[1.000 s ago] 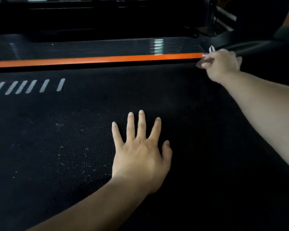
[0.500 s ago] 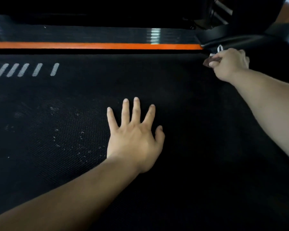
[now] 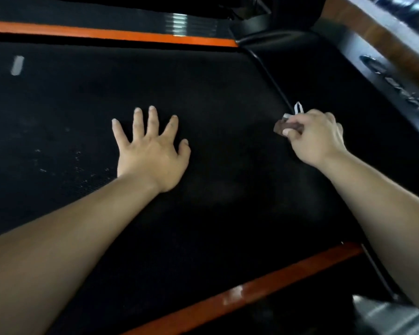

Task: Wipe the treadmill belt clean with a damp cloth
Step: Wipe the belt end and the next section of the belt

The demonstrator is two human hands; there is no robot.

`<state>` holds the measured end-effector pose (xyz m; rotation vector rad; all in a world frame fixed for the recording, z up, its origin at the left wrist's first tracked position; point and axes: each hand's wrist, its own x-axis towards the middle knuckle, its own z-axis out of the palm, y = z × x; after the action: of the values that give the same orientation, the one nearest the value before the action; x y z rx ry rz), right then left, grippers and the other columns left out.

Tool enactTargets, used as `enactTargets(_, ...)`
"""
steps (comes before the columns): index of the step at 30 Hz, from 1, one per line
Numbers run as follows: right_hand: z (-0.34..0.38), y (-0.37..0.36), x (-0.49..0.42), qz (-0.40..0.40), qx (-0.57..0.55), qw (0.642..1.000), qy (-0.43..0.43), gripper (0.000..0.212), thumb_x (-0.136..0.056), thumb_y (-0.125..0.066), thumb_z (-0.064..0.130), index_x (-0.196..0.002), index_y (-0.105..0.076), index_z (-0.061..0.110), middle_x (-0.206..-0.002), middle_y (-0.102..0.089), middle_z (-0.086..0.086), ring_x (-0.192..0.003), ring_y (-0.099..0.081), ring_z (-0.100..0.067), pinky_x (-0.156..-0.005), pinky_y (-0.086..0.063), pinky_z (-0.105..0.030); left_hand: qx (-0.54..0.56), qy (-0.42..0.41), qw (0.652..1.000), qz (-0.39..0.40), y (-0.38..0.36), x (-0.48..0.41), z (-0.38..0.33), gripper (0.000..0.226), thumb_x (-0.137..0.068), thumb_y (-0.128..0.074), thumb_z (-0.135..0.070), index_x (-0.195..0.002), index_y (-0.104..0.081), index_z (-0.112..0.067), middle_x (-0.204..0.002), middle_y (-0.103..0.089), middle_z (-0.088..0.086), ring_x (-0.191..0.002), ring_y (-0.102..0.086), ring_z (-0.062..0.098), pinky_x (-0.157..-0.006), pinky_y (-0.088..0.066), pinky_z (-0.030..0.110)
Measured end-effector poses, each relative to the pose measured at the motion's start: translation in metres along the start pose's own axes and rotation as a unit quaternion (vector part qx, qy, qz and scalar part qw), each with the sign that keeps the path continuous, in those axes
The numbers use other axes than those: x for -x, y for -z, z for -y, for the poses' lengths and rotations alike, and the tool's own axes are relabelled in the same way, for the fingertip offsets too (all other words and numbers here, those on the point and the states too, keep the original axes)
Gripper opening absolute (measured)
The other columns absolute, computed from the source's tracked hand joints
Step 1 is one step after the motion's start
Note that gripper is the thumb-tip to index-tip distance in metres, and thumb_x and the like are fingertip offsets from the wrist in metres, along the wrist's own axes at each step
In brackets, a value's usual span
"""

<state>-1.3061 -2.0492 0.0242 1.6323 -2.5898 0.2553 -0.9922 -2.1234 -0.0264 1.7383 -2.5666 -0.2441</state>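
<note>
The black textured treadmill belt [image 3: 215, 97] fills most of the view. My left hand [image 3: 150, 151] lies flat on it with fingers spread, holding nothing. To the right, my right hand [image 3: 317, 139] is closed on a small brown cloth [image 3: 284, 128] with a white loop tag, pressed on the belt near its right end, beside the black motor cover [image 3: 307, 76]. Pale specks of dirt [image 3: 65, 163] dot the belt left of my left hand.
Orange side rails run along the far edge [image 3: 121, 35] and the near edge [image 3: 264, 286] of the belt. White stripe marks [image 3: 16, 65] sit at the far left. A grey panel with a logo [image 3: 397, 85] and a wooden surface [image 3: 377, 27] lie at the right.
My right hand has pulled the cloth from the far orange rail toward me along the belt's right end. The view has shifted right and down; my left hand stays flat.
</note>
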Motion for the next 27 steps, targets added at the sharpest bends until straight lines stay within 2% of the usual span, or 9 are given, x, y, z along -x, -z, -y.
enactTargets(5,-0.021,0.02,0.08,0.021,-0.002,0.999,-0.035,0.019,-0.093,-0.065,0.036,-0.112,-0.069,0.035,-0.117,-0.06,0.007,-0.117,-0.049,-0.027,-0.103,-0.034,-0.044,-0.001,-0.001,1.0,-0.008,-0.003,0.001,0.002,0.069,-0.1,-0.011,-0.061,-0.164,-0.01,-0.033,-0.173,0.002,0.012,-0.158,0.009,0.034,-0.122,0.005,0.067)
enactTargets(9,-0.03,0.033,0.127,0.017,0.003,0.999,-0.047,0.02,-0.09,-0.07,0.032,-0.11,-0.071,0.033,-0.111,-0.063,0.006,-0.11,-0.053,-0.029,-0.097,-0.044,-0.048,-0.002,0.001,1.0,-0.006,-0.001,0.001,0.001,0.069,-0.101,-0.013,-0.061,-0.164,-0.012,-0.032,-0.173,0.0,0.012,-0.159,0.008,0.034,-0.123,0.005,0.067)
enactTargets(12,-0.03,0.037,0.138,0.021,0.031,0.998,-0.044,0.022,-0.089,-0.071,0.03,-0.111,-0.072,0.029,-0.108,-0.064,0.001,-0.108,-0.057,-0.031,-0.088,-0.047,-0.041,0.005,-0.002,1.0,-0.01,0.001,0.002,0.002,0.068,-0.102,-0.015,-0.059,-0.163,-0.016,-0.031,-0.173,-0.003,0.013,-0.159,0.006,0.035,-0.123,0.004,0.066)
enactTargets(17,-0.027,0.038,0.145,0.017,0.044,0.998,-0.045,0.027,-0.09,-0.069,0.031,-0.117,-0.071,0.028,-0.108,-0.062,0.002,-0.101,-0.062,-0.028,-0.073,-0.043,-0.032,0.017,-0.002,1.0,-0.012,0.004,0.004,0.003,0.066,-0.102,-0.02,-0.058,-0.162,-0.022,-0.029,-0.172,-0.007,0.014,-0.159,0.003,0.035,-0.124,0.004,0.065)
enactTargets(24,-0.012,0.037,0.159,0.009,0.031,0.999,-0.029,0.027,-0.088,-0.071,0.034,-0.115,-0.072,0.026,-0.108,-0.065,0.001,-0.09,-0.066,-0.029,-0.068,-0.04,-0.031,0.067,-0.038,0.997,-0.006,0.012,0.022,0.012,0.062,-0.104,-0.034,-0.052,-0.159,-0.034,-0.024,-0.171,-0.015,0.014,-0.159,-0.004,0.032,-0.126,0.002,0.06)
enactTargets(27,-0.01,0.037,0.16,0.018,-0.012,0.999,-0.034,0.025,-0.089,-0.071,0.035,-0.113,-0.072,0.028,-0.105,-0.063,0.005,-0.086,-0.063,-0.021,-0.069,-0.04,-0.03,0.061,-0.08,0.995,-0.006,0.012,0.044,0.028,0.063,-0.103,-0.035,-0.052,-0.159,-0.034,-0.023,-0.171,-0.017,0.013,-0.159,-0.006,0.028,-0.127,-0.001,0.058)
